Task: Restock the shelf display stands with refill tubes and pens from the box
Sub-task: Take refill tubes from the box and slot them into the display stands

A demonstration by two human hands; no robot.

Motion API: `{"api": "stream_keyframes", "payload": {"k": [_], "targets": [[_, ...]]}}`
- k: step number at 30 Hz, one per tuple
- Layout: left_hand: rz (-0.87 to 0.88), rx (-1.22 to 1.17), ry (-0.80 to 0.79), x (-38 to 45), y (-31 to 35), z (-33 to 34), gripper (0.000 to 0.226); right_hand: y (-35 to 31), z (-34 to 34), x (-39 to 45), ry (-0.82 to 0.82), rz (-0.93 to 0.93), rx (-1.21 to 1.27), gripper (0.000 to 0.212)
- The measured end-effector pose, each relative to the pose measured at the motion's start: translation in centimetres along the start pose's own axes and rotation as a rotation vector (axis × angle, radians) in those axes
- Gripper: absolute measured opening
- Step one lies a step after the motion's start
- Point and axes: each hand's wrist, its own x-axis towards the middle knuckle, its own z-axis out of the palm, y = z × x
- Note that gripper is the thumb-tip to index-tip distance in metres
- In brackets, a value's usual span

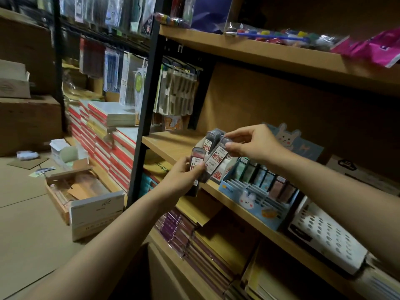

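My left hand [184, 177] grips a small bunch of dark refill tubes [196, 158] with white and red 0.7 labels, held just in front of the middle shelf's edge. My right hand [252, 144] pinches the top of one more refill tube [217, 158], tilted, at the small white display stand [220, 169] on the wooden shelf [171, 146]. Another tube [211, 140] stands in the back of that stand. To its right sits a blue bunny display stand [257, 204] with a row of pastel tubes in its slots.
A white perforated box [329, 239] sits at the shelf's right end. An open cardboard box [73, 191] and a white carton [97, 215] lie on the floor at left, beside stacked red notebooks [112, 148]. Hanging packets fill the rack behind; a black upright post [145, 118] borders the shelf.
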Motion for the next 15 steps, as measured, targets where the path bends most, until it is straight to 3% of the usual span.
{"api": "stream_keyframes", "payload": {"k": [6, 9, 11, 15], "targets": [[0.056, 0.127, -0.081, 0.0, -0.3, 0.5, 0.023, 1.4, 3.0, 0.6, -0.029, -0.045, -0.121, 0.026], [0.052, 0.127, -0.098, 0.2, -0.5, 0.5, 0.026, 1.4, 3.0, 0.5, -0.144, -0.015, -0.078, 0.038], [0.052, 0.126, -0.113, 0.4, -0.5, 0.4, 0.025, 1.2, 2.8, 0.4, -0.214, 0.001, -0.069, 0.034], [0.144, 0.212, -0.008, 1.3, -0.5, 1.1, 0.033, 0.3, 0.8, 1.4, -0.039, -0.060, -0.098, 0.019]]}}
